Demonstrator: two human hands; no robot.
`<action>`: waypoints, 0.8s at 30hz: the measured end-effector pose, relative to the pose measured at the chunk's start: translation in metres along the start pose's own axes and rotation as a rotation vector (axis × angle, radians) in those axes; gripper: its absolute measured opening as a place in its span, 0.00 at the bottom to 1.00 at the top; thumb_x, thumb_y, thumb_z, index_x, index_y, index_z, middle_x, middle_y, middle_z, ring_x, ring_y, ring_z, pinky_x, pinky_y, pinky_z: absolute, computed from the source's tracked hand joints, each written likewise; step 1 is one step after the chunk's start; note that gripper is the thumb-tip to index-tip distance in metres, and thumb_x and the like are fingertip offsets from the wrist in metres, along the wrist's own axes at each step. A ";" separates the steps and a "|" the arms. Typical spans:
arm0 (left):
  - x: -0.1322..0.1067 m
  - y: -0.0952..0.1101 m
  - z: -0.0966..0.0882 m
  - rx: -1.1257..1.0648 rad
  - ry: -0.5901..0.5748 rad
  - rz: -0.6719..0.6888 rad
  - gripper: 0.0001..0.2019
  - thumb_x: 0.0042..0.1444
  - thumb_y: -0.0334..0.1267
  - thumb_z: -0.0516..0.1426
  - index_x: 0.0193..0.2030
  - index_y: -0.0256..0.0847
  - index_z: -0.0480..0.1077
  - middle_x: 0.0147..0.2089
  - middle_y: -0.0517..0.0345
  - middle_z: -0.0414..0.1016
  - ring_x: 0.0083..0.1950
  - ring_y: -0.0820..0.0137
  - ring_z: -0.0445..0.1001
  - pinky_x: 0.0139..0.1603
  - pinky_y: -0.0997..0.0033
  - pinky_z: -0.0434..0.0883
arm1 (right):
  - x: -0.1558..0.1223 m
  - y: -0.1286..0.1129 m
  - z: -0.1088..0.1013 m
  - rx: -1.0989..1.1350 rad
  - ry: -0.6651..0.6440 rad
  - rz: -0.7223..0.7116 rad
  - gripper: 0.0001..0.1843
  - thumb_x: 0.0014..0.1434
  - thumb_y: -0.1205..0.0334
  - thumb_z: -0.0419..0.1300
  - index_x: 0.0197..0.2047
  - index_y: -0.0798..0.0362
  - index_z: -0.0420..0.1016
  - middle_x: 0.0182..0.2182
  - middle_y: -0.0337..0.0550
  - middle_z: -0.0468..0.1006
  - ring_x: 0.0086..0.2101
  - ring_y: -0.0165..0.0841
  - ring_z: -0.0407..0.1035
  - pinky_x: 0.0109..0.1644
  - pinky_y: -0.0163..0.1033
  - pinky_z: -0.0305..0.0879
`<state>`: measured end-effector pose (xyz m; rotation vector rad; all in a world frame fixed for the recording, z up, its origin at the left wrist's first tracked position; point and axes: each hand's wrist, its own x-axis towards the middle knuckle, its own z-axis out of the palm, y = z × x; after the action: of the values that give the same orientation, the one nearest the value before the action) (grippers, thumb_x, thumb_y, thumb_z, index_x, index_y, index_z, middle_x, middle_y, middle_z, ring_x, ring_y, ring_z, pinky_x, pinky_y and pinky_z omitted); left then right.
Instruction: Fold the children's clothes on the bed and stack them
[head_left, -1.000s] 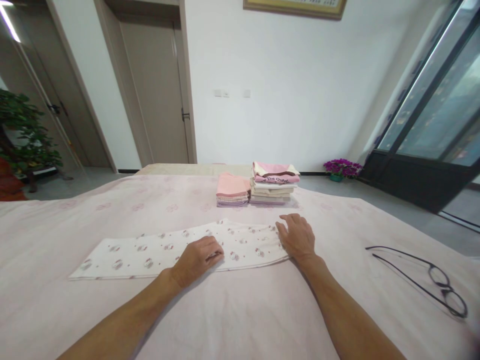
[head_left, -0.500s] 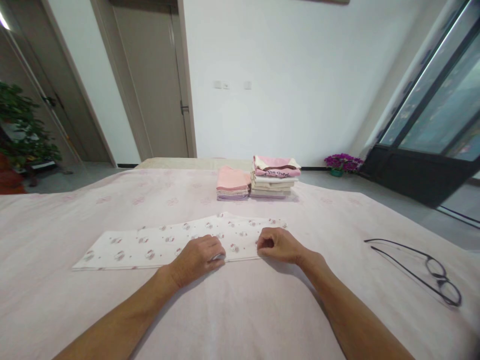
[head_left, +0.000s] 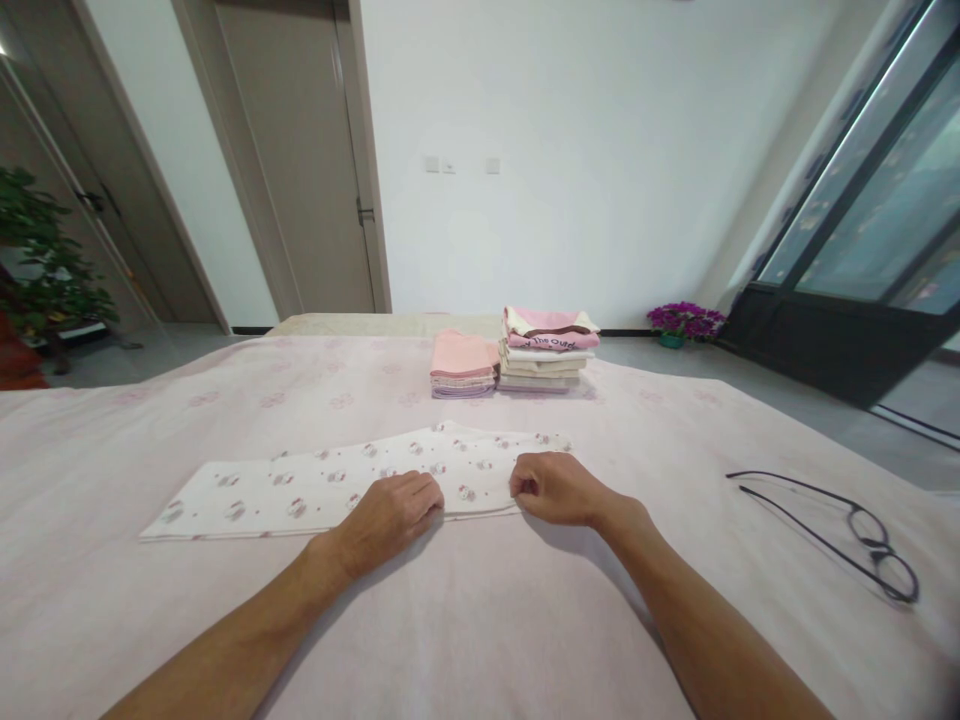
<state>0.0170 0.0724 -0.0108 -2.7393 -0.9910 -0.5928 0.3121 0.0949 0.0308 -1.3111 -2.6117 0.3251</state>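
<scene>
White pants (head_left: pixel 289 492) with a small cartoon print lie flat, folded lengthwise, across the pink bedspread. My left hand (head_left: pixel 401 512) is closed at their near edge, around the middle, with fingers curled over the cloth. Toward the right end, my right hand (head_left: pixel 551 487) pinches the same near edge between thumb and fingers. The fingertips of the left hand are partly hidden. Beyond the pants sit two stacks of folded clothes: a lower stack (head_left: pixel 462 362) with a salmon-pink piece on top, and a taller stack (head_left: pixel 546 358) topped by a pink and cream garment with lettering.
Black-framed glasses (head_left: pixel 847 530) lie unfolded on the bedspread (head_left: pixel 480 640) at the right. Past the bed are a door (head_left: pixel 300 160), a pot of purple flowers (head_left: pixel 684 322) on the floor, and a green plant (head_left: pixel 52 260) at far left.
My left hand has shifted slightly left, and its thumb has tucked under out of sight. My right-hand fingers have drawn closer together. The pants lie almost unchanged.
</scene>
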 end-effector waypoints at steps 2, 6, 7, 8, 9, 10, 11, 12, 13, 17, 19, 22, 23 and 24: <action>-0.001 0.000 -0.001 -0.033 0.015 -0.003 0.09 0.66 0.31 0.49 0.34 0.39 0.67 0.32 0.58 0.71 0.33 0.72 0.68 0.35 0.72 0.65 | 0.000 0.005 0.001 0.075 0.016 0.016 0.11 0.47 0.70 0.56 0.32 0.51 0.78 0.31 0.37 0.81 0.32 0.30 0.71 0.34 0.32 0.58; -0.001 0.000 -0.003 -0.084 0.004 0.022 0.07 0.64 0.31 0.51 0.34 0.39 0.66 0.32 0.58 0.71 0.33 0.71 0.67 0.35 0.71 0.64 | -0.001 0.010 0.001 0.158 -0.018 0.034 0.11 0.46 0.70 0.57 0.32 0.51 0.78 0.30 0.36 0.81 0.30 0.29 0.71 0.33 0.31 0.58; -0.001 0.000 -0.003 -0.091 -0.006 0.033 0.07 0.63 0.31 0.52 0.34 0.39 0.66 0.32 0.58 0.71 0.33 0.71 0.67 0.34 0.71 0.64 | -0.001 0.010 0.001 0.156 -0.037 0.030 0.11 0.46 0.70 0.57 0.31 0.51 0.78 0.30 0.36 0.81 0.30 0.29 0.71 0.32 0.31 0.58; -0.001 0.001 -0.003 -0.097 -0.018 0.040 0.06 0.63 0.31 0.52 0.33 0.39 0.66 0.32 0.58 0.71 0.33 0.70 0.67 0.34 0.70 0.63 | -0.001 0.010 0.001 0.149 -0.055 0.024 0.10 0.45 0.70 0.57 0.31 0.51 0.78 0.29 0.36 0.81 0.29 0.29 0.70 0.32 0.31 0.57; -0.001 0.001 -0.003 -0.104 -0.027 0.045 0.06 0.62 0.30 0.53 0.33 0.39 0.66 0.32 0.58 0.71 0.33 0.70 0.67 0.34 0.70 0.63 | -0.001 0.009 0.001 0.141 -0.070 0.020 0.11 0.45 0.70 0.57 0.30 0.51 0.78 0.29 0.36 0.81 0.29 0.29 0.70 0.32 0.31 0.57; -0.001 0.001 -0.003 -0.114 -0.033 0.045 0.06 0.62 0.30 0.53 0.33 0.40 0.66 0.32 0.58 0.71 0.34 0.70 0.67 0.35 0.70 0.63 | -0.001 0.009 0.001 0.137 -0.083 0.018 0.11 0.45 0.70 0.57 0.30 0.51 0.78 0.29 0.36 0.81 0.29 0.29 0.70 0.32 0.31 0.57; -0.001 0.001 -0.003 -0.125 -0.039 0.043 0.06 0.62 0.30 0.53 0.33 0.40 0.66 0.32 0.58 0.71 0.34 0.70 0.67 0.35 0.70 0.63 | 0.000 0.009 0.001 0.139 -0.095 0.016 0.11 0.44 0.70 0.57 0.30 0.51 0.78 0.30 0.36 0.81 0.29 0.29 0.70 0.32 0.31 0.57; -0.001 0.002 -0.003 -0.138 -0.045 0.037 0.06 0.62 0.30 0.53 0.33 0.40 0.66 0.33 0.57 0.72 0.35 0.70 0.67 0.35 0.70 0.63 | 0.000 0.010 0.002 0.151 -0.106 0.017 0.11 0.45 0.70 0.57 0.30 0.51 0.78 0.30 0.36 0.81 0.30 0.29 0.70 0.32 0.31 0.57; 0.000 0.003 -0.004 -0.151 -0.052 0.029 0.05 0.62 0.31 0.53 0.34 0.40 0.67 0.34 0.57 0.72 0.35 0.70 0.67 0.36 0.70 0.64 | 0.000 0.011 0.002 0.171 -0.115 0.025 0.11 0.45 0.70 0.57 0.30 0.51 0.79 0.30 0.36 0.81 0.30 0.30 0.71 0.32 0.31 0.57; 0.001 0.006 -0.006 -0.191 -0.075 -0.010 0.03 0.61 0.32 0.54 0.37 0.40 0.68 0.38 0.55 0.73 0.40 0.68 0.68 0.40 0.69 0.65 | 0.002 0.014 0.009 0.238 -0.098 0.105 0.09 0.49 0.66 0.57 0.32 0.51 0.79 0.29 0.37 0.80 0.29 0.30 0.71 0.31 0.32 0.57; 0.002 0.006 -0.005 -0.221 -0.072 -0.046 0.03 0.61 0.33 0.54 0.37 0.41 0.68 0.39 0.55 0.73 0.41 0.68 0.69 0.42 0.69 0.65 | 0.004 0.013 0.014 0.210 -0.063 0.126 0.07 0.51 0.63 0.58 0.30 0.51 0.78 0.26 0.37 0.79 0.27 0.30 0.69 0.30 0.33 0.55; 0.002 0.003 -0.003 -0.314 -0.064 -0.122 0.04 0.60 0.35 0.55 0.36 0.41 0.70 0.37 0.57 0.73 0.40 0.69 0.69 0.43 0.70 0.65 | 0.007 0.011 0.021 0.167 0.057 0.140 0.11 0.56 0.58 0.56 0.28 0.51 0.77 0.23 0.37 0.77 0.26 0.30 0.68 0.30 0.34 0.55; 0.001 0.002 -0.002 -0.356 -0.061 -0.163 0.05 0.61 0.37 0.55 0.35 0.41 0.70 0.36 0.58 0.73 0.39 0.70 0.70 0.42 0.71 0.66 | 0.007 0.011 0.023 0.169 0.104 0.150 0.12 0.58 0.56 0.55 0.30 0.51 0.77 0.24 0.37 0.77 0.26 0.30 0.68 0.31 0.34 0.55; 0.000 0.001 -0.002 -0.405 -0.056 -0.213 0.06 0.61 0.38 0.55 0.35 0.41 0.71 0.36 0.58 0.73 0.38 0.71 0.70 0.41 0.72 0.66 | 0.008 0.012 0.025 0.173 0.145 0.165 0.13 0.59 0.55 0.54 0.31 0.51 0.77 0.25 0.38 0.78 0.27 0.31 0.69 0.32 0.34 0.56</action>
<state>0.0174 0.0709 -0.0090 -3.0293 -1.3154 -0.8365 0.3095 0.1055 0.0046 -1.4349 -2.3068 0.4531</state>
